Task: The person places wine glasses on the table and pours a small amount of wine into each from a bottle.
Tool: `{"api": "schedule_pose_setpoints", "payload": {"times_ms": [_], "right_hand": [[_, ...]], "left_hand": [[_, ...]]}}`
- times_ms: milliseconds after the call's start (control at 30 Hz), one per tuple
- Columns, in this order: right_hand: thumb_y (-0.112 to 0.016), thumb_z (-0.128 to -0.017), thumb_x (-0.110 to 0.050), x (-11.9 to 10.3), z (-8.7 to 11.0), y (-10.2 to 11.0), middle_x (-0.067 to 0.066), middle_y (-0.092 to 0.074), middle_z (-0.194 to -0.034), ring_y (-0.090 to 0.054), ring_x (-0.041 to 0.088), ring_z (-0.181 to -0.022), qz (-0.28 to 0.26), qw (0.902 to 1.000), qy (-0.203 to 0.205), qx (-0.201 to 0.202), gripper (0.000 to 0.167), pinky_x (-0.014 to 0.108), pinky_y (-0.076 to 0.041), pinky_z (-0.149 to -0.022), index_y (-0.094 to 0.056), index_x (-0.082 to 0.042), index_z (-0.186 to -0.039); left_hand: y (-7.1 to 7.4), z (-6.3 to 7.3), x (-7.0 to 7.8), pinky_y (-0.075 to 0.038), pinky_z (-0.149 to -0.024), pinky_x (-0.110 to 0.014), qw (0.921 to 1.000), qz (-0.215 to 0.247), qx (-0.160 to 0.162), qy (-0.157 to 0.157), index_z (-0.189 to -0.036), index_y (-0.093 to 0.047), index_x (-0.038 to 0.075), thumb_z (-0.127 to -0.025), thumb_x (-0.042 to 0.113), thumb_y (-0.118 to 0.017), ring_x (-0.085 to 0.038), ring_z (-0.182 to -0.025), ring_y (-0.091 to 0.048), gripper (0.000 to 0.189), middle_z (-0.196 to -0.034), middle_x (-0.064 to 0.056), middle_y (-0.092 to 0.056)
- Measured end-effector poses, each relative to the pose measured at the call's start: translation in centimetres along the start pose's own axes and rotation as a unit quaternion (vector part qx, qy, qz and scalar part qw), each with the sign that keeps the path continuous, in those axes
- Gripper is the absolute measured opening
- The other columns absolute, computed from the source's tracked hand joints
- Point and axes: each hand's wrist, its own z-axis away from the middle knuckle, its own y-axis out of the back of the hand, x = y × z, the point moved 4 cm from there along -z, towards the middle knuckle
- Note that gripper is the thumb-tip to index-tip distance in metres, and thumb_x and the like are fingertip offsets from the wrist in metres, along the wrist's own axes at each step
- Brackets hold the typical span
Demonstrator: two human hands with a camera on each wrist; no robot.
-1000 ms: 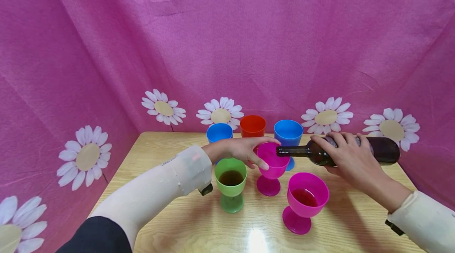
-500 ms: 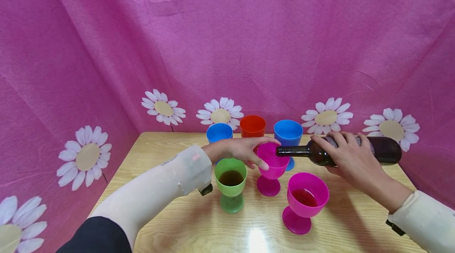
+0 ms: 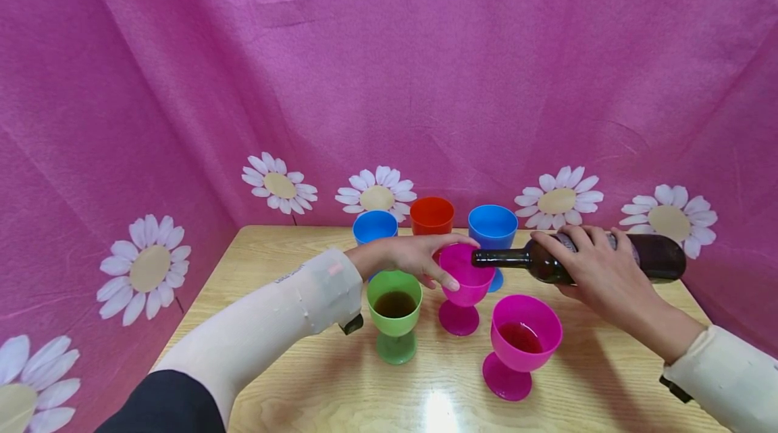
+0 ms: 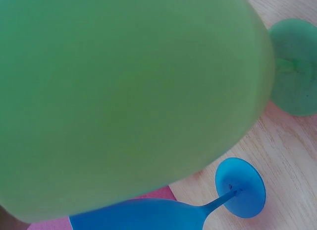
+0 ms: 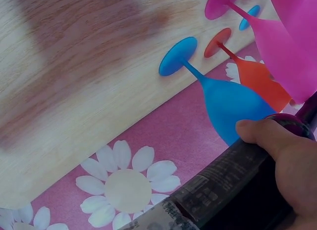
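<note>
My right hand (image 3: 598, 274) grips a dark wine bottle (image 3: 659, 258) by its body, thumb along the label in the right wrist view. The bottle lies nearly level, its mouth over the rim of the middle pink goblet (image 3: 460, 291). My left hand (image 3: 419, 259) holds that goblet's bowl from the left, thumb in front and fingers behind. Just below the left wrist stands a green goblet (image 3: 396, 325) with brownish liquid in it; its bowl (image 4: 138, 91) fills most of the left wrist view. Nearer the front, a second pink goblet (image 3: 513, 365) contains red liquid.
Behind my hands, a left blue goblet (image 3: 375, 227), a red-orange goblet (image 3: 432, 217) and a right blue goblet (image 3: 493, 227) stand in a row. The wooden table (image 3: 316, 386) ends at a magenta cloth (image 3: 425, 82) printed with white daisies.
</note>
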Motion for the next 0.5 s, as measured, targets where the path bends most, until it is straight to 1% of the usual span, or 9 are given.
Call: {"api": "schedule_pose_setpoints", "payload": {"times_ms": [267, 500], "right_hand": [[-0.102, -0.057, -0.029, 0.0, -0.05, 0.11, 0.022, -0.057, -0.127, -0.06, 0.051, -0.103, 0.005, 1.0, 0.0, -0.005, 0.101, 0.079, -0.043, -0.087, -0.052, -0.027, -0.145], [-0.101, -0.058, -0.028, -0.03, -0.18, 0.15, 0.021, -0.057, -0.126, -0.06, 0.051, -0.103, 0.004, 1.0, 0.0, -0.008, 0.1, 0.079, -0.043, -0.086, -0.052, -0.028, -0.145]], "left_hand": [[-0.02, 0.0, -0.02, -0.06, -0.089, -0.042, 1.0, 0.002, -0.001, 0.001, -0.159, -0.036, 0.035, -0.092, 0.013, -0.077, -0.029, -0.137, -0.045, 0.081, -0.15, -0.007, -0.043], [0.0, 0.05, 0.02, -0.06, -0.09, -0.042, 1.0, -0.001, 0.002, 0.002, -0.158, -0.037, 0.036, -0.092, 0.014, -0.078, -0.023, -0.131, -0.047, 0.081, -0.145, -0.002, -0.045]]}}
